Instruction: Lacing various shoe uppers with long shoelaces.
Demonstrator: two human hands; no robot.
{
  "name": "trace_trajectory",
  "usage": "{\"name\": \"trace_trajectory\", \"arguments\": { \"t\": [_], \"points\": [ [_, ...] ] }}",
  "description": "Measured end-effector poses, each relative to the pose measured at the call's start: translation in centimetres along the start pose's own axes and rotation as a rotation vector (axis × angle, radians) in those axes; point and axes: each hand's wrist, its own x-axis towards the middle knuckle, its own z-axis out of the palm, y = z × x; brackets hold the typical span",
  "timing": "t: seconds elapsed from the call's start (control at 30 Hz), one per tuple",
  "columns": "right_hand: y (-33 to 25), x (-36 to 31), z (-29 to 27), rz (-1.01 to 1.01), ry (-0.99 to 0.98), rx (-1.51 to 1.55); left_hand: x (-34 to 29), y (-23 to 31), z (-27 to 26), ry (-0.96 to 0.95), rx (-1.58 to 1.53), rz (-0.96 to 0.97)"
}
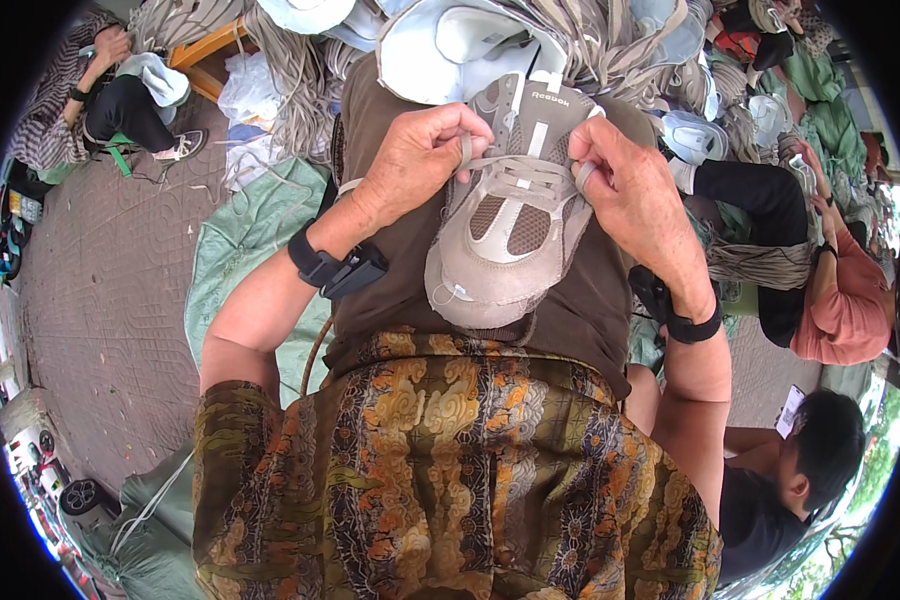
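A beige and grey shoe upper [505, 265] with brown mesh panels lies on my lap, toe toward me. Its tongue stands up at the far end, and a pale flat shoelace [525, 178] crosses the lower eyelets. At the left side of the tongue, my left hand [425, 155] pinches one end of the lace between thumb and bent fingers. Opposite it, my right hand [630, 190] is closed around the other end, by the right eyelet edge. Between the hands the lace runs across the upper.
White and pale blue shoe uppers [460, 55] and bundles of grey laces [280, 85] pile up beyond my knees. People sit at both sides, one in a salmon shirt [845, 300]. Green sheeting [260, 250] covers part of the paved ground [110, 290].
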Motion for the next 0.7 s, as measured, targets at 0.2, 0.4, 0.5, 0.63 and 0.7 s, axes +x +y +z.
{"name": "trace_trajectory", "arguments": {
  "t": [0.2, 0.4, 0.5, 0.63, 0.7],
  "points": [
    [-0.3, 1.0, 0.3, -0.003, -0.034, 0.018, 0.5, 0.1, -0.3, 0.023, 0.016, -0.002],
    [0.2, -0.3, 0.7, 0.093, -0.016, 0.122, 0.3, 1.1, 0.1, -0.011, 0.171, 0.031],
    [0.2, -0.2, 0.8, 0.071, -0.006, 0.126, 0.5, 1.7, 0.0, -0.019, 0.261, -0.026],
    [0.5, -0.1, 1.0, 0.096, 0.006, 0.123, 1.0, 1.9, 0.3, -0.02, 0.585, 0.208],
    [1.0, -0.2, 1.1, 0.068, -0.001, 0.094, 1.5, 1.8, 0.4, -0.037, 0.697, 0.445]
  ]
}}
